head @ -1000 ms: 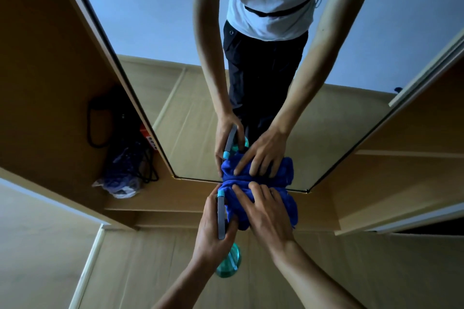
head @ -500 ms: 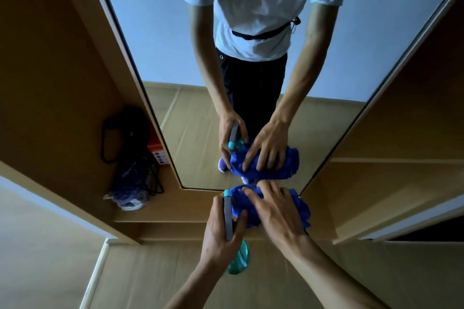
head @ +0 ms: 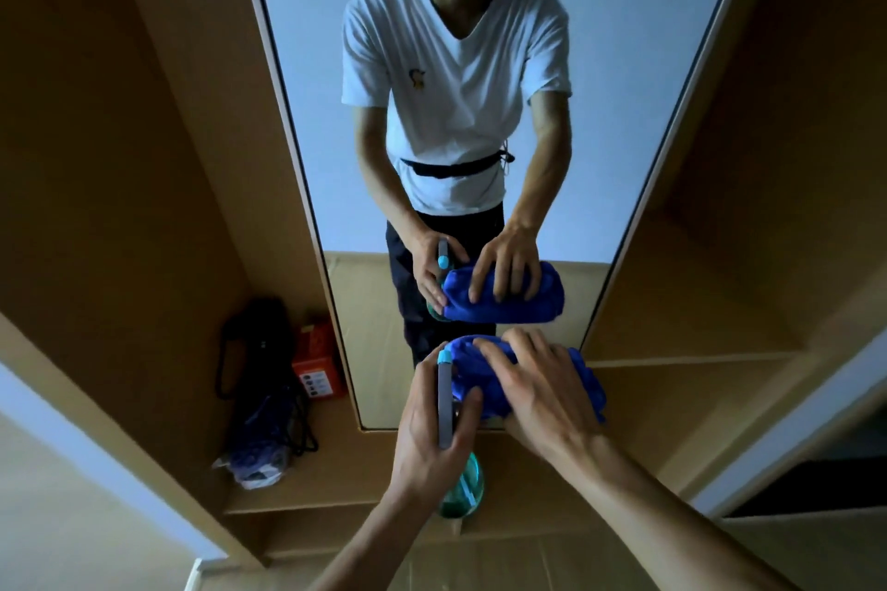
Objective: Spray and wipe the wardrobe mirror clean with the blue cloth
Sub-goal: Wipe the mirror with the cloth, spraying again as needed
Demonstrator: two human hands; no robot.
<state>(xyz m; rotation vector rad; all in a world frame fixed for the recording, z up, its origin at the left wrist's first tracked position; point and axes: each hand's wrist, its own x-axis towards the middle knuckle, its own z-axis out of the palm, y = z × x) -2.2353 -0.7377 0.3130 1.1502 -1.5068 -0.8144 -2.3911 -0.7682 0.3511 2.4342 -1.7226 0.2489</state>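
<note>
- Mirror [head: 624,62], tall and narrow, stands between brown wardrobe [head: 120,158] panels; in it we see a person reflected in a white T-shirt, wearing a headset.
- The blue cloth [head: 475,379] is bunched up at the near, lower end of the glass. A thin dark gap shows between it and its reflection, so we cannot tell whether it touches.
- The right hand [head: 542,389] lies over the cloth, fingers spread and only gently bent upon it.
- The left hand [head: 432,432], just left of the cloth, is wrapped round the spray bottle [head: 463,487]: the grey head's light-blue tip points at the glass and the teal body hangs below the palm.
- To the left, on the wardrobe's low shelf [head: 336,470], we make out a black bag [head: 254,350], an orange box [head: 319,365] just beside the mirror's edge, and a plastic bag [head: 254,461] nearer us.
</note>
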